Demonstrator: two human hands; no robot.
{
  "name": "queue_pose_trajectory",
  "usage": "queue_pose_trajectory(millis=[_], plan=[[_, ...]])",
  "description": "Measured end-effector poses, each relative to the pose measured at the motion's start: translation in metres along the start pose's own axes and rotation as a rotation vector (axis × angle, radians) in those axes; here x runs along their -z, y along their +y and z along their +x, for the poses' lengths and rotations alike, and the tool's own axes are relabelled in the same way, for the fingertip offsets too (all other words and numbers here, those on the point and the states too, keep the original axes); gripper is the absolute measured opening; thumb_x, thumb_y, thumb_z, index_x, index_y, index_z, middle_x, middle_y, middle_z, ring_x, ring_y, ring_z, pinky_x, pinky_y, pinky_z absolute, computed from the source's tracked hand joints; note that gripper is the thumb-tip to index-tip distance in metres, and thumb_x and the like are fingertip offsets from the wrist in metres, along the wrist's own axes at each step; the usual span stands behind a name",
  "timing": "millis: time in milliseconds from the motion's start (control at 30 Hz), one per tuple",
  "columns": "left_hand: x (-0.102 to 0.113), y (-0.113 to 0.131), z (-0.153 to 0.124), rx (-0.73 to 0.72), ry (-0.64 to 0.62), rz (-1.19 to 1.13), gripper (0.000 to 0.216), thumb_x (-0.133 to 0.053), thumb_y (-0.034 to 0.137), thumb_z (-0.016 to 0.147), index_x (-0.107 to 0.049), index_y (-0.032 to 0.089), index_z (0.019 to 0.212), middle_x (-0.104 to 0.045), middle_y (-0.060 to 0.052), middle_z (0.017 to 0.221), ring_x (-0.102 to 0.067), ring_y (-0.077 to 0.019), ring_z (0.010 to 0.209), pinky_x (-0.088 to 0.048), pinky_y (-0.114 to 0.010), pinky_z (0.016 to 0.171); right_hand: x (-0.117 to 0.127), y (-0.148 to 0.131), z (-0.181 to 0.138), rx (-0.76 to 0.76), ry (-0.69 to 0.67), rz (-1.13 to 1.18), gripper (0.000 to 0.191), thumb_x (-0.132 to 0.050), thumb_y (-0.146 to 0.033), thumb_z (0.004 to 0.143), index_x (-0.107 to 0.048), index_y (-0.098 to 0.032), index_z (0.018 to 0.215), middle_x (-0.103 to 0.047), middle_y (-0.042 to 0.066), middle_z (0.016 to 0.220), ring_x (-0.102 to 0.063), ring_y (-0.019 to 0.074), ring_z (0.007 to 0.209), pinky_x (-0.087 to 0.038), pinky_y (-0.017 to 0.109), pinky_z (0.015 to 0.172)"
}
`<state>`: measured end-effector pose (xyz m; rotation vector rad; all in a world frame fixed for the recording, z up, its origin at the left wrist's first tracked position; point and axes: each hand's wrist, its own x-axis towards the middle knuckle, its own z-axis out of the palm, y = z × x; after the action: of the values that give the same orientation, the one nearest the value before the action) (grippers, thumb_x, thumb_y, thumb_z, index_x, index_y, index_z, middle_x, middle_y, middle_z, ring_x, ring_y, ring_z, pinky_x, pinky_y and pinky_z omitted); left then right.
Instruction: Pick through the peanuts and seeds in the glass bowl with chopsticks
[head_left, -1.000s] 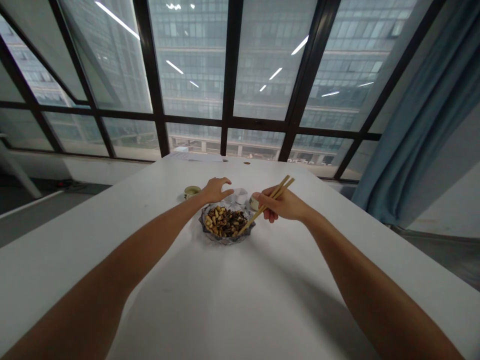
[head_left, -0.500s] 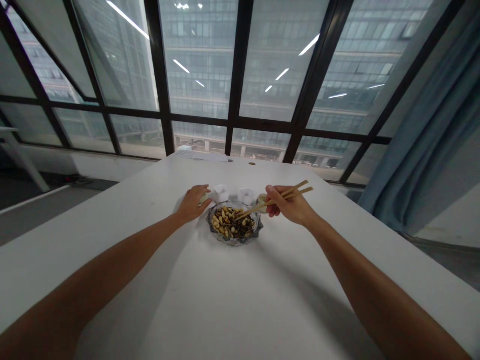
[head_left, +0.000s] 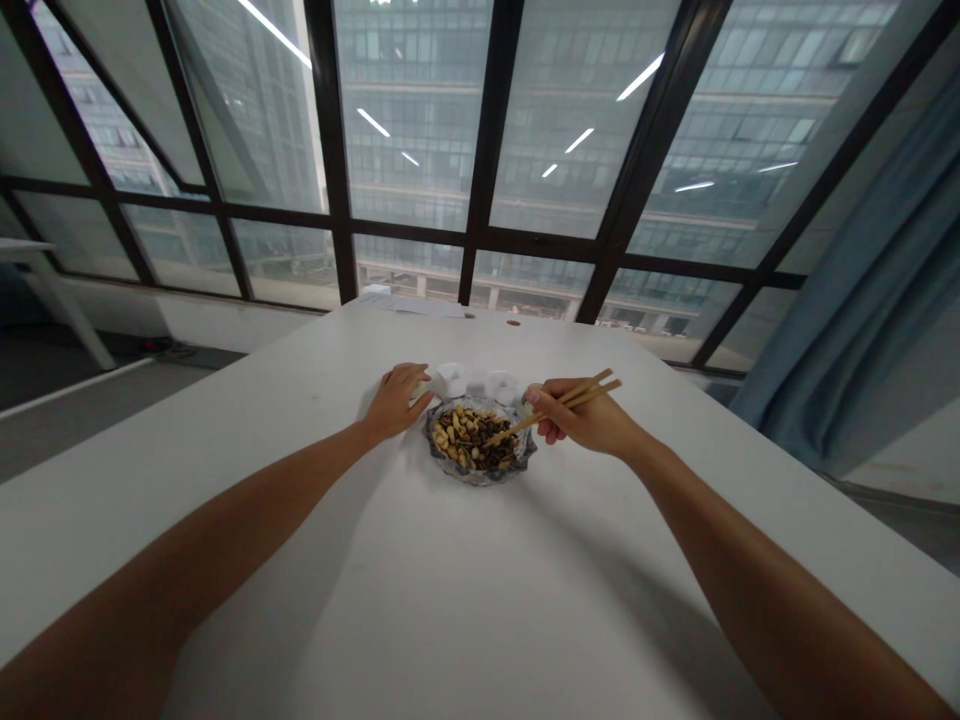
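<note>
My right hand (head_left: 581,412) is closed around a pair of wooden chopsticks (head_left: 551,411). Their tips reach into a clear glass bowl (head_left: 480,477) with a wavy rim. Inside it, pale peanuts (head_left: 447,428) lie mostly to the left and dark seeds (head_left: 501,457) to the right. Just left of the bowl, the thumb and fingers of my left hand (head_left: 399,402) curl around a small pale cup (head_left: 419,389), largely hidden by the hand. Two small white cups, one on the left (head_left: 451,378) and one on the right (head_left: 501,385), stand behind the bowl.
Another small container (head_left: 528,398) stands behind my right fingers, partly covered. Papers (head_left: 412,304) lie at the far end of the white table (head_left: 420,590), near a small round brown spot (head_left: 514,323). Windows stand beyond, with a blue curtain (head_left: 847,290) at right.
The view has shifted slightly, moving the bowl a little to the right in the picture. The chopstick tips still touch the bowl's contents, and both hands keep their holds.
</note>
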<state>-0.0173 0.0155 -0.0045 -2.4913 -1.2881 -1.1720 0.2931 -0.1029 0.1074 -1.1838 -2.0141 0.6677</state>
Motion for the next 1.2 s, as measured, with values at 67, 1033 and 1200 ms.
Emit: queue_pose_trajectory(millis=[67, 1033, 1200], plan=[[0.0, 0.0, 0.0, 0.002, -0.003, -0.002, 0.032, -0.049, 0.04, 0.095, -0.061, 0.021, 0.118, -0.061, -0.012, 0.14, -0.05, -0.0257, 0.135, -0.038, -0.047, 0.114, -0.001, 0.0, 0.0, -0.002, 0.005, 0.009, 0.055, -0.065, -0.071, 0.083, -0.064, -0.018, 0.068, -0.068, 0.005, 0.055, -0.064, 0.0144, 0.044, -0.046, 0.02, 0.038], [-0.008, -0.012, 0.002, 0.2, 0.13, 0.025, 0.044, -0.065, 0.042, 0.088, -0.054, 0.02, 0.126, -0.055, -0.016, 0.146, -0.049, -0.0322, 0.137, -0.038, -0.051, 0.114, 0.014, -0.003, 0.006, -0.079, 0.165, 0.216, 0.066, -0.069, -0.083, 0.068, -0.062, -0.018, 0.065, -0.067, 0.007, 0.051, -0.062, 0.0159, 0.038, -0.05, 0.025, 0.037], [-0.021, -0.03, 0.003, 0.35, 0.142, -0.094, 0.073, -0.078, 0.046, 0.078, -0.043, 0.02, 0.136, -0.058, -0.018, 0.14, -0.057, -0.0312, 0.127, -0.046, -0.049, 0.109, 0.023, 0.013, 0.014, -0.225, 0.362, 0.419, 0.057, -0.072, -0.072, 0.077, -0.061, -0.017, 0.066, -0.065, 0.007, 0.049, -0.06, 0.0148, 0.036, -0.046, 0.022, 0.034]])
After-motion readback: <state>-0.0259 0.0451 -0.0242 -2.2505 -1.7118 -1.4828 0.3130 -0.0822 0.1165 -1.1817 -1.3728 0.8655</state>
